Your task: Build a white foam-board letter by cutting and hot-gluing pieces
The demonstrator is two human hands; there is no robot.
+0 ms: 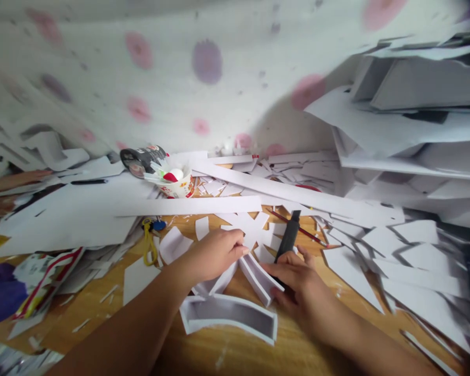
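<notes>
Your left hand (215, 256) pins the foam letter (229, 313) to the table (227, 360), fingers curled tight on its upright strip. Your right hand (297, 284) grips the knife (288, 241) just beside it. With the hands this close, a slip could nick your left fingers or tear the thin wall. Loose scraps (360, 271) could let the letter skid.

Open wood shows on the near strip of the worktop (207, 357) and a chip-dotted patch at near left. Between your forearms a curved foam-board letter (229, 313) stands with raised walls. The utility knife (288, 237) in your right hand (293, 279) slants away. Right of it, loose white offcuts (395, 261) cover the wood, with stacked boards (415, 89) rising behind. Farther off a long white strip (188, 206) lies crosswise, a paper cup (178, 185) just beyond. Printed packaging (43, 277) crowds the left.
</notes>
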